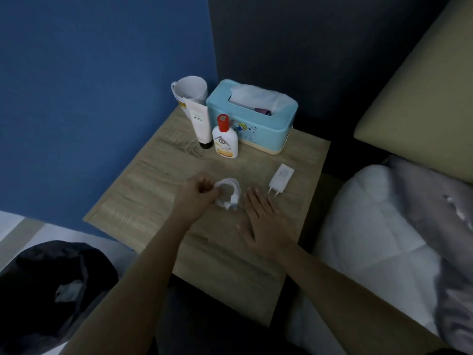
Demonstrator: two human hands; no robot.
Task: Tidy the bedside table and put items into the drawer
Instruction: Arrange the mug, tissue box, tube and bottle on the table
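Observation:
A coiled white cable point(229, 192) lies near the middle of the wooden bedside table point(143, 190). My left hand point(197, 198) pinches the coil's left side with curled fingers. Just right of the coil, my right hand point(263, 221) rests flat on the tabletop with straight fingers. A white charger plug point(281, 178) lies beyond my right hand, prongs pointing toward me. No drawer is in view.
At the table's back stand a white mug point(190, 89), a white tube point(199, 123), a white bottle with a red cap point(224, 139) and a light blue tissue box point(256, 121). A bed with a pillow point(384, 226) borders the right; a dark bin point(51, 290) sits lower left.

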